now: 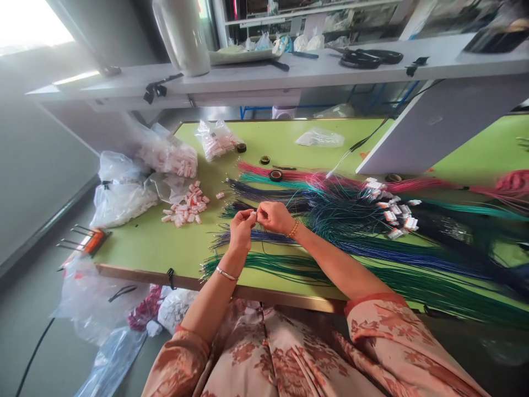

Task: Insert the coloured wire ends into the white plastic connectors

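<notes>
My left hand [242, 227] is closed in a pinch on a small whitish connector housing [253, 214], mostly covered by the fingertips. Right against it, my right hand [274, 216] has its fingers closed on a thin dark wire, whose tip is hidden. Both hands are above bundles of wires: dark blue [264, 192], blue [268, 236] and green [256, 261], with metal terminals at their left ends. A pile of loose pinkish-white connector housings [188, 207] lies left of my hands. To the right, a cluster of white connectors [392, 209] rests on the wires.
Plastic bags of connectors [165, 154] stand at the left of the green table [165, 248]. Rolls of black tape [275, 175] lie beyond the wires, near pink wires [289, 172]. A raised shelf [248, 77] carries a white jug [185, 38] and black scissors [363, 58].
</notes>
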The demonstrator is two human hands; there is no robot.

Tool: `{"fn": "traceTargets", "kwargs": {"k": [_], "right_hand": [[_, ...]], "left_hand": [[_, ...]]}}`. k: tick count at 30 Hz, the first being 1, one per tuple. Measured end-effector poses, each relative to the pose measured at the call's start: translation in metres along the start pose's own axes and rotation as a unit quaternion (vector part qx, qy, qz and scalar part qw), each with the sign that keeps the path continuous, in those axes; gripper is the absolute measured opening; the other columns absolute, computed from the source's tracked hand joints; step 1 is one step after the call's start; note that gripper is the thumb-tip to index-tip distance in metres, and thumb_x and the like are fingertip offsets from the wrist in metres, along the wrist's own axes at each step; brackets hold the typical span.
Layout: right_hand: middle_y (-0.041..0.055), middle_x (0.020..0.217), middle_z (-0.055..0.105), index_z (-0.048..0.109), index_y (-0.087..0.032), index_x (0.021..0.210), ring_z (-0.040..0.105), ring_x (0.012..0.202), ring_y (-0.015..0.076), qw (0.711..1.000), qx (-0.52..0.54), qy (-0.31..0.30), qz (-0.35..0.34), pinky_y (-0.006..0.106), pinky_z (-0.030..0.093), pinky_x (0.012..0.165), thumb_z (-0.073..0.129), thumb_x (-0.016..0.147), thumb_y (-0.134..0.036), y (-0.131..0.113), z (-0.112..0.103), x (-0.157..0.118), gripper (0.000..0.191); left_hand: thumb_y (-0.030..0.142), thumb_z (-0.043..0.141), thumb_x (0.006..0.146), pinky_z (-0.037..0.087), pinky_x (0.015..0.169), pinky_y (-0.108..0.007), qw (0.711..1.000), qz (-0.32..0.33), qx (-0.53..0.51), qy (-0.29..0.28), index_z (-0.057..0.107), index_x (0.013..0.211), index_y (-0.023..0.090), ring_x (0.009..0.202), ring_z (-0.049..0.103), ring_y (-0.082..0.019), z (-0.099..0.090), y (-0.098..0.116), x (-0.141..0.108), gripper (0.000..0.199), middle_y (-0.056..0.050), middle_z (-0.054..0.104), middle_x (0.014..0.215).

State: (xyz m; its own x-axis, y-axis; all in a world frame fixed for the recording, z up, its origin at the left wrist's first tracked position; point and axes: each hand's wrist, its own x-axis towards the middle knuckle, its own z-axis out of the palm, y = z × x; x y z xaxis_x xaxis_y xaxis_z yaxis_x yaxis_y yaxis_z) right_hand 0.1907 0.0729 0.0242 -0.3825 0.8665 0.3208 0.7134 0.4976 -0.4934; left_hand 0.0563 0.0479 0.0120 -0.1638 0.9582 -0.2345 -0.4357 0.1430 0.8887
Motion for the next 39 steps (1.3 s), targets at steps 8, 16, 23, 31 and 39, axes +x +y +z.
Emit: {"fn": "traceTargets", "kwargs": {"k": [8, 16, 23, 31, 39], "right_hand": [[0.0043, 0.075, 0.067, 0.063, -0.015, 0.075, 0.053, 0.064, 0.0121, 0.999, 0.029, -0.020, -0.034, 0.023, 0.033, 0.062, 0.053, 0.083, -0.019, 0.005, -0.021, 0.008, 0.013], [0.0017, 0.070, 0.067, 0.068, -0.015, 0.078, 0.052, 0.059, 0.0106, 0.998, 0.038, -0.051, -0.031, 0.022, 0.033, 0.058, 0.056, 0.082, -0.024, 0.031, -0.042, 0.037, 0.016], [0.0047, 0.085, 0.074, 0.074, -0.014, 0.090, 0.063, 0.076, 0.0132, 0.982, -0.060, 0.029, 0.178, 0.021, 0.044, 0.070, 0.057, 0.083, -0.023, 0.113, -0.061, 0.136, 0.020], [0.0055, 0.102, 0.075, 0.076, -0.022, 0.096, 0.067, 0.085, 0.0176, 0.953, -0.131, -0.081, 0.260, 0.023, 0.049, 0.073, 0.064, 0.076, -0.020, 0.148, -0.008, 0.192, 0.023], [0.0074, 0.108, 0.072, 0.072, -0.022, 0.101, 0.065, 0.096, 0.0188, 0.949, -0.172, -0.136, 0.228, 0.024, 0.047, 0.082, 0.061, 0.081, -0.023, 0.171, 0.003, 0.197, 0.022]], "left_hand": [[0.025, 0.087, 0.045, 0.038, 0.063, -0.024, 0.999, -0.026, -0.009, -0.024, 0.068, 0.072, 0.014, 0.062, 0.054, -0.008, 0.011, 0.015, 0.009, 0.035, 0.000, 0.062, 0.066], [0.023, 0.084, 0.052, 0.038, 0.063, -0.024, 0.997, -0.040, -0.016, -0.056, 0.068, 0.074, 0.013, 0.063, 0.053, -0.009, 0.016, 0.012, 0.020, 0.029, -0.001, 0.062, 0.067], [0.026, 0.086, 0.050, 0.039, 0.064, -0.022, 0.996, -0.051, -0.059, -0.039, 0.067, 0.077, 0.014, 0.063, 0.052, -0.007, 0.007, 0.009, 0.029, 0.035, -0.001, 0.063, 0.072], [0.035, 0.087, 0.053, 0.040, 0.066, -0.024, 0.997, -0.051, -0.040, -0.039, 0.068, 0.080, 0.015, 0.067, 0.054, -0.008, 0.005, 0.003, 0.024, 0.039, -0.002, 0.065, 0.076], [0.036, 0.087, 0.054, 0.039, 0.066, -0.024, 0.996, -0.069, -0.039, -0.036, 0.068, 0.081, 0.015, 0.067, 0.054, -0.009, 0.006, 0.007, 0.026, 0.039, -0.003, 0.066, 0.077]]}}
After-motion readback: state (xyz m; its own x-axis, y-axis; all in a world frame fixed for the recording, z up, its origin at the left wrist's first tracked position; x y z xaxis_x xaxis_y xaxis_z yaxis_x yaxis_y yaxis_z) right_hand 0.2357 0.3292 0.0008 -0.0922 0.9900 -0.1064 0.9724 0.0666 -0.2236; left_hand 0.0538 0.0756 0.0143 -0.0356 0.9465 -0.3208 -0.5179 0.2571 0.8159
